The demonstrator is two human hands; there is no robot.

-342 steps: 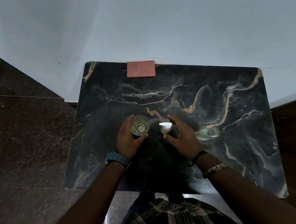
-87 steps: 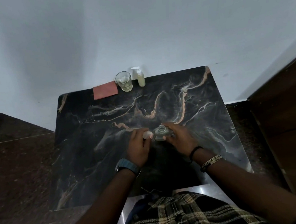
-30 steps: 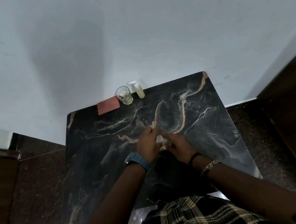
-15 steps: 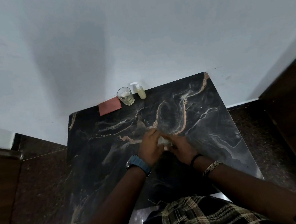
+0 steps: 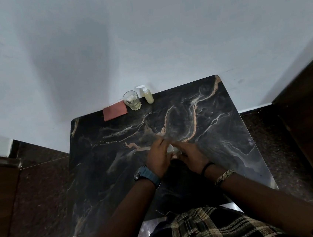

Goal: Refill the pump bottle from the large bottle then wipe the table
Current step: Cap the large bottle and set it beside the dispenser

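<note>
At mid-bench [image 5: 220, 131], left hand [image 5: 158, 157] and right hand [image 5: 191, 156] clench the large bottle [image 5: 171, 148], seemingly capping it; pump bottle [image 5: 148, 95] stands filled at the far edge, wiping cloth [image 5: 115, 113] untouched.

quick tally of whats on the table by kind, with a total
pump bottle: 1
glass: 1
red cloth: 1
clear bottle, mostly hidden between the hands: 1
total: 4
</note>
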